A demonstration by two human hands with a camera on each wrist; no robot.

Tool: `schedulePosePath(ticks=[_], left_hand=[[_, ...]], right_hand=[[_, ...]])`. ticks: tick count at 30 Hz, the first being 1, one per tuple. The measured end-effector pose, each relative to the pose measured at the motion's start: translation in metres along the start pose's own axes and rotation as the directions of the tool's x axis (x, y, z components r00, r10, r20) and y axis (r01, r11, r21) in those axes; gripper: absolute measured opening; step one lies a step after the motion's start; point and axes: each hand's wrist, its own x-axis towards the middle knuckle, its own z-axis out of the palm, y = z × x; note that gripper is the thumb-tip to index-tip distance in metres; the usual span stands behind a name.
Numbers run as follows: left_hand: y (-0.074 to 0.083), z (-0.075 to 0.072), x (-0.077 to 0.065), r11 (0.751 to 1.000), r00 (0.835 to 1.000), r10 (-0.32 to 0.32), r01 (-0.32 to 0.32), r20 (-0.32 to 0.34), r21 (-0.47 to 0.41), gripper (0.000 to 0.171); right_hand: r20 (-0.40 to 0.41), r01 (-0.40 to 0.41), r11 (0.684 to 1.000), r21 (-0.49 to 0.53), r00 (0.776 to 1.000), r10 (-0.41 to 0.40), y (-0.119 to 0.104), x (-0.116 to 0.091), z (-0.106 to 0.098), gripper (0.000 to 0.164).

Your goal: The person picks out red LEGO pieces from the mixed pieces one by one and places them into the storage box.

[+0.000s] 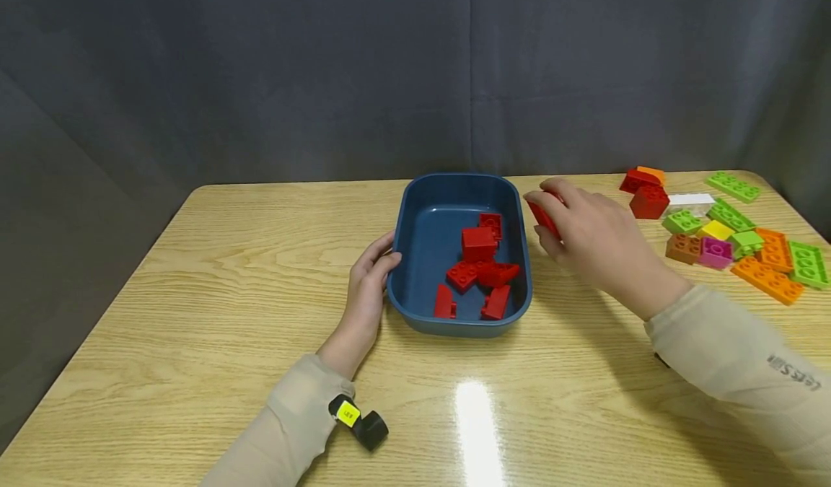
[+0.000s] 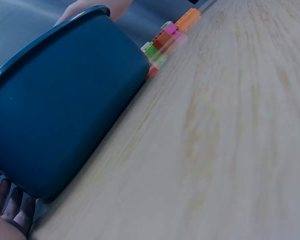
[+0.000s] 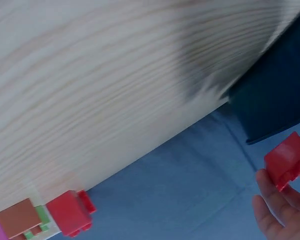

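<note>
A dark blue bin (image 1: 422, 242) stands on the table with several red bricks (image 1: 478, 244) lying in it. My left hand (image 1: 371, 278) rests against the bin's left wall; the left wrist view shows its fingers (image 2: 12, 205) extended along the outside. Between thumb and fingertips, my right hand (image 1: 594, 234) pinches a red brick (image 3: 286, 156), held just outside the bin's right rim. Part of that brick is hidden by the fingers in the head view.
Loose bricks lie at the table's right: two red ones, one a red block (image 1: 649, 203), a white brick (image 1: 690, 204), a brown brick (image 1: 684, 248), a magenta brick (image 1: 716, 252), and orange, green and yellow pieces. A dark curtain (image 1: 292, 76) hangs behind the table's back edge.
</note>
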Motion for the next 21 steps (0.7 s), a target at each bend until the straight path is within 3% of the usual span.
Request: schedulePosePath(ticks=[21], left_hand=[[-0.001, 0.0, 0.001, 1.0, 1.0, -0.007, 0.007, 0.003, 0.002, 0.047]], right_hand=[[-0.101, 0.125, 0.992, 0.032, 0.987, -0.121, -0.05, 0.002, -0.011, 0.045]])
